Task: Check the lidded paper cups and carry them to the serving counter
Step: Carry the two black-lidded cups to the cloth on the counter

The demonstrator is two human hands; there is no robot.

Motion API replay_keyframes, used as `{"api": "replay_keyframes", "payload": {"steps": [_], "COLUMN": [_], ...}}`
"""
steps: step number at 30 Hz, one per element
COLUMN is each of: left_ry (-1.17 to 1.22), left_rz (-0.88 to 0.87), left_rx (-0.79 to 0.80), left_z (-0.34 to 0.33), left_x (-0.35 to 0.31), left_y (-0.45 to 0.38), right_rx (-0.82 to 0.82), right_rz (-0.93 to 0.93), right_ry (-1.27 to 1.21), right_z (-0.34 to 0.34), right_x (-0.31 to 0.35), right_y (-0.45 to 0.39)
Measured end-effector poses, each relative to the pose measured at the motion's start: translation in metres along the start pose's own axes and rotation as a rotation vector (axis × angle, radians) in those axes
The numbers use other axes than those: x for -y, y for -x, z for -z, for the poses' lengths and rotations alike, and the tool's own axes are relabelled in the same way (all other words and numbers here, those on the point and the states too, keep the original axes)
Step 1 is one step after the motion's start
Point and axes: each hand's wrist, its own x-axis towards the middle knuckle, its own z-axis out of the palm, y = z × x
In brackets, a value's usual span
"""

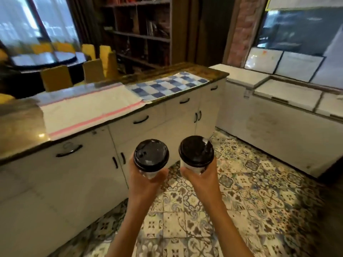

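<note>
From the head view, we hold two paper cups up in front of us, one in each hand. Our left hand [146, 179] has its grip curled round the left cup [151, 157], and our right hand [199, 175] has its grip curled round the right cup [196, 154]. Both cups have black lids pressed on top, and the lids look flat and snug, so we think the checking part is done or nearly done. The two cups are near each other but do not touch.

The cups are up in the air over the patterned floor [250, 191], not on any surface yet. To the left and far ahead runs a long surface [22, 123] with a white cloth [89, 110] and a blue checked cloth [167, 85] lying on it. We guess this is the serving place. What is left is to walk over and set both cups down there.
</note>
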Motion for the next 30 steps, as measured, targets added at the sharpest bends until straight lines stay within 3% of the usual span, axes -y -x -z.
{"api": "replay_keyframes", "payload": {"steps": [11, 22, 30], "left_ry": [-0.035, -0.140, -0.151], "left_rz": [0.113, 0.111, 0.151], "left_rx": [-0.330, -0.542, -0.585], "left_z": [0.145, 0.208, 0.234], "left_x": [0.057, 0.103, 0.136], "left_y": [-0.095, -0.261, -0.367], "right_rx": [0.334, 0.557, 0.610], "right_rz": [-0.024, -0.011, -0.033], "right_ry": [-0.140, -0.216, -0.188], "right_z": [-0.197, -0.363, -0.449], "right_x": [-0.022, -0.060, -0.078], "right_y": [-0.072, -0.212, -0.300]}}
